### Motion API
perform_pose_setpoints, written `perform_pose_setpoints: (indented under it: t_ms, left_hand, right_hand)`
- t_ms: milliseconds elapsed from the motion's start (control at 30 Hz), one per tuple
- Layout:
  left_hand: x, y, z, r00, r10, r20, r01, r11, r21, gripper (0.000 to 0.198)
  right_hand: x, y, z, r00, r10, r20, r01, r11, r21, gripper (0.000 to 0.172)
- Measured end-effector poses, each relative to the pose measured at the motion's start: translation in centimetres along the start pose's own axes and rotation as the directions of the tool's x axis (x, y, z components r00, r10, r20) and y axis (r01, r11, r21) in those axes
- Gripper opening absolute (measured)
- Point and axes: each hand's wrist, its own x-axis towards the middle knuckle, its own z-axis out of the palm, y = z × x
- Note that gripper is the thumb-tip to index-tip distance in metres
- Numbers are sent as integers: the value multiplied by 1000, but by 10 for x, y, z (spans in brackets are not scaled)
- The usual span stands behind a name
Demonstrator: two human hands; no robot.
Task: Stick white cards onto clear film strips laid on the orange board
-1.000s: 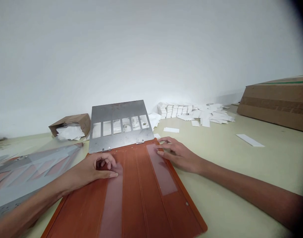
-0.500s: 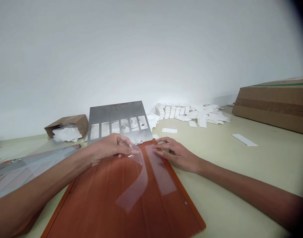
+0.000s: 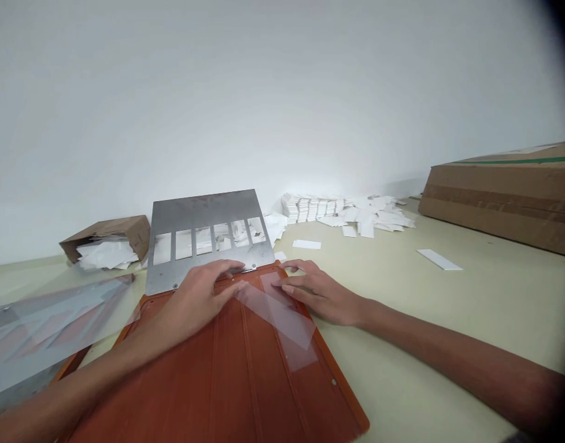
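Observation:
An orange-brown grooved board (image 3: 227,381) lies in front of me, hinged at its far edge to a raised metal plate (image 3: 204,212) with several slots. My left hand (image 3: 202,298) pinches one end of a clear film strip (image 3: 276,314) near the hinge; the strip slants down to the right across the board. My right hand (image 3: 317,292) rests flat on the board's far right corner, fingers stretched out and pressing on a second clear strip (image 3: 303,357) that lies in the rightmost groove.
A second board with a metal plate (image 3: 42,326) lies at the left. A small open carton of white paper (image 3: 104,243) sits behind it. White slips are piled (image 3: 351,212) at the back, one lies loose (image 3: 438,259), and a large cardboard box (image 3: 504,197) stands right.
My left hand lifted the clear strip off the board's middle and carried it right, laying it slantwise toward my right hand. My right hand stayed put. My view shifted slightly right.

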Motion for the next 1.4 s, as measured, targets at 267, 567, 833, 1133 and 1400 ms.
perform_pose_setpoints:
  t_ms: [267,567,833,1133,1400]
  left_hand:
    - [-53,-4,-2,912,81,401,-94,995,15,50]
    - [-43,-17,-7,905,188,382,-157,981,-110,42]
    - [-36,-6,-7,905,213,368,-177,976,-128,40]
    - [-32,-5,-1,936,149,319,-139,989,-56,51]
    - [-33,-5,3,913,145,380,-168,985,28,59]
  right_hand:
    - [0,1,1,1000,-1,0,1,999,-34,49]
    - [1,3,2,997,67,-26,-68,996,-56,51]
    - [1,-3,3,999,-14,36,19,992,-122,52]
    - [1,-2,2,999,-4,42,10,990,-138,55]
    - [1,-6,2,999,-1,51,8,992,-123,56]
